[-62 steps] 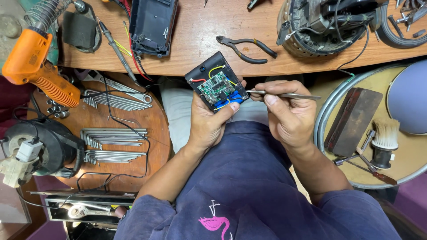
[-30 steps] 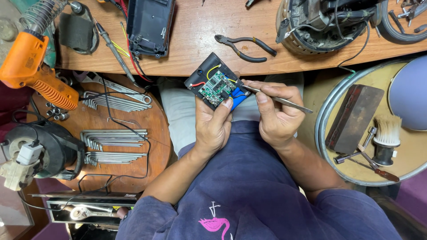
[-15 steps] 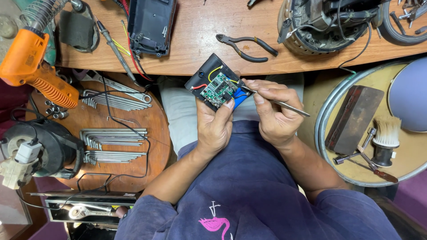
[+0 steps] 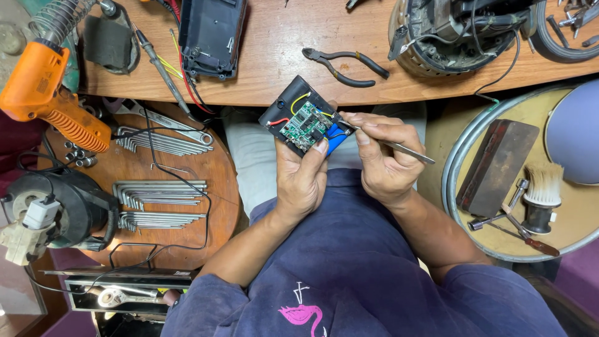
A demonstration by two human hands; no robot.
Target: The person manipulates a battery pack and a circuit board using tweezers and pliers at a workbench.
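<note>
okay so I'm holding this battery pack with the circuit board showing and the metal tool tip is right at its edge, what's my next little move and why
Probably ease the tip of the metal tool a little further in at the board's right edge. Your left hand already grips the black pack with the thumb braced beside the green circuit board, and your right hand has the tip right by the thin wires there, so keep it small and gentle.

We are looking through a single head-worn camera, pointing almost straight down over our own chest and lap. It is sitting close above the hands, which are filling the middle. The wooden bench [image 4: 374, 87] is crossing the top edge, and round trays are flanking us on both sides.
</note>
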